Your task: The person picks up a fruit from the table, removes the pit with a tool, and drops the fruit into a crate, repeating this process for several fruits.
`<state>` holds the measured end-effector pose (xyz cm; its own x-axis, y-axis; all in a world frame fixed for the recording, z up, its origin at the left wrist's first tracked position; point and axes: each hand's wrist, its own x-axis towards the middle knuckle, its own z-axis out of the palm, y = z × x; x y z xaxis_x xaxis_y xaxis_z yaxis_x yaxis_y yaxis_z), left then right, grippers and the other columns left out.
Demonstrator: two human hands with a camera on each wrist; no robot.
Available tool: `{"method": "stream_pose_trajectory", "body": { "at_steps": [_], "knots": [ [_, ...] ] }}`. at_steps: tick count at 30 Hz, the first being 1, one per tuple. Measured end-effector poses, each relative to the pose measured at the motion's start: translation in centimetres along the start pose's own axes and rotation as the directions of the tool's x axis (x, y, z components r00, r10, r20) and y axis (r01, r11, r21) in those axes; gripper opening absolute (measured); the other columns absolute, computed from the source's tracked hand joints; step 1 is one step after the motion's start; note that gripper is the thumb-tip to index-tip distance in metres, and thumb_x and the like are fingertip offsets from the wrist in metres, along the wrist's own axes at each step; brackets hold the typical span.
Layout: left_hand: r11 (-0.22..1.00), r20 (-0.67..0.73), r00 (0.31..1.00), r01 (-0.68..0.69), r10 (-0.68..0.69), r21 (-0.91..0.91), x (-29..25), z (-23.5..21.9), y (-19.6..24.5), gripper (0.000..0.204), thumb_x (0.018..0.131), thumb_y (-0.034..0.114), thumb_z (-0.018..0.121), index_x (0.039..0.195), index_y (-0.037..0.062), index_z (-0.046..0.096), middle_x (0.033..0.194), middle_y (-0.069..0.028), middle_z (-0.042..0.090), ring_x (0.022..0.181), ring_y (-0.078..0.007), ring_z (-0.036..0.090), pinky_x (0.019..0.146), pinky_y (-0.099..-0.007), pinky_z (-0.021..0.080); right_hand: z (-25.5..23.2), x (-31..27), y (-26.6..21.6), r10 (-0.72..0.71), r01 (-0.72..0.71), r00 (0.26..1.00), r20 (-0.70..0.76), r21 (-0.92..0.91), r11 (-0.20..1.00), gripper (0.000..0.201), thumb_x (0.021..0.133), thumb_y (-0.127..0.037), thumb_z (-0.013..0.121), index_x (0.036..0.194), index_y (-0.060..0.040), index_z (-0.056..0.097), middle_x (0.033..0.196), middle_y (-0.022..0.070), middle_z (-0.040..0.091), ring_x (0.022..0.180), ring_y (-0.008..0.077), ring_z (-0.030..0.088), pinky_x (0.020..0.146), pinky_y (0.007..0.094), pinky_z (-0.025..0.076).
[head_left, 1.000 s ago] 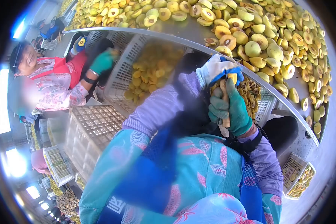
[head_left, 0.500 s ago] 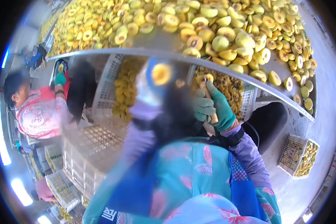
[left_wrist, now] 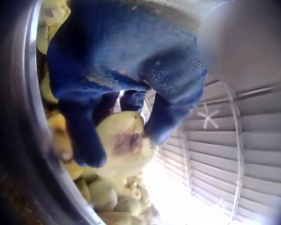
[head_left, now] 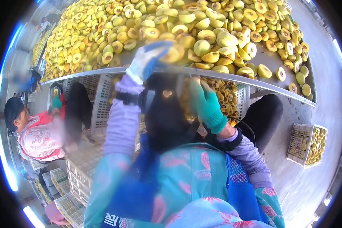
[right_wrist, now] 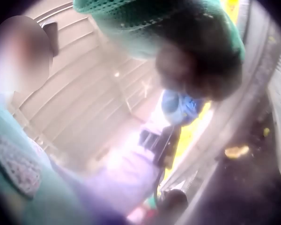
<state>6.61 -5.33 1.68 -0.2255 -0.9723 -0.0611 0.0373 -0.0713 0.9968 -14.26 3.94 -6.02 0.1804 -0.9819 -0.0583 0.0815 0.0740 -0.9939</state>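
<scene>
My left hand (head_left: 150, 60), in a white and blue glove, reaches over the metal table's edge. Between its fingertips it pinches a yellow-green peach-like fruit half (left_wrist: 126, 143), its brown-stained centre showing in the left wrist view. Blurred by motion, my right hand (head_left: 207, 104) in a green glove is just below the table rim. It holds a wooden-handled knife, now mostly hidden by the fingers; a bit of pale handle (head_left: 196, 79) shows at the fingertips. A small piece of fruit (head_left: 167, 93) shows against the dark cloth of my lap.
Many halved fruits (head_left: 231, 38) cover the table, whose raised metal rim (head_left: 216, 76) crosses before me. Under it is a crate of brownish fruit scraps (head_left: 230, 97). Another crate (head_left: 298, 146) stands on the floor at right. A person in pink (head_left: 41, 138) sits at left beside stacked crates.
My left hand has gone from my right hand up and left over the table, carrying the fruit half. The right hand has moved slightly left and turned. The head view has shifted.
</scene>
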Motion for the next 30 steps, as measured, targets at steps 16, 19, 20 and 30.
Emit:
{"method": "stream_pose_trajectory", "body": {
  "at_steps": [16,19,20,30],
  "knots": [
    [0.504,0.013,0.694,-0.536,0.72,0.677,-3.6,6.9,-3.2,0.036,0.079,0.009,0.061,0.113,0.0011,0.057,0.094,-0.0146,0.064,0.078,-0.0275,0.064,0.069,-0.0338,0.053,2.0,0.7,0.4,-0.297,0.361,0.931,0.212,-0.42,0.832,0.024,0.09,-0.014,0.053,0.111,-0.0019,0.055,0.078,0.0071,0.054,0.062,0.0185,0.051,0.052,0.0298,0.041],
    [0.538,-0.081,0.706,-0.455,0.704,0.71,-3.3,7.2,-4.1,0.034,0.087,0.014,0.054,0.118,-0.0014,0.055,0.093,-0.0153,0.066,0.077,-0.0256,0.065,0.068,-0.0328,0.053,2.5,0.5,-0.9,-0.14,0.152,0.984,0.108,-0.115,0.982,0.031,0.099,-0.032,0.045,0.09,-0.0046,0.057,0.071,-0.0048,0.05,0.064,0.0041,0.044,0.056,0.0208,0.037],
    [0.537,-0.106,0.696,-0.438,0.711,0.721,-3.3,7.4,-4.3,0.034,0.089,0.015,0.052,0.118,-0.0019,0.055,0.092,-0.0154,0.066,0.077,-0.025,0.065,0.068,-0.0326,0.053,2.6,0.1,-1.6,-0.142,0.151,0.986,0.084,-0.116,0.982,0.033,0.099,-0.033,0.045,0.089,-0.0038,0.057,0.071,-0.0044,0.05,0.064,0.0044,0.044,0.056,0.0213,0.037],
    [0.713,-0.135,0.794,-0.439,0.593,0.547,-3.8,7.9,-4.4,0.032,0.091,0.026,0.051,0.107,-0.0005,0.06,0.09,-0.0135,0.066,0.075,-0.0217,0.065,0.069,-0.0321,0.053,2.8,-2.0,-8.1,0.436,-0.47,0.872,0.223,0.134,0.872,0.04,0.099,-0.045,0.036,0.085,-0.0119,0.053,0.06,-0.0009,0.048,0.043,0.0121,0.045,0.041,0.0232,0.036]
  ]
}}
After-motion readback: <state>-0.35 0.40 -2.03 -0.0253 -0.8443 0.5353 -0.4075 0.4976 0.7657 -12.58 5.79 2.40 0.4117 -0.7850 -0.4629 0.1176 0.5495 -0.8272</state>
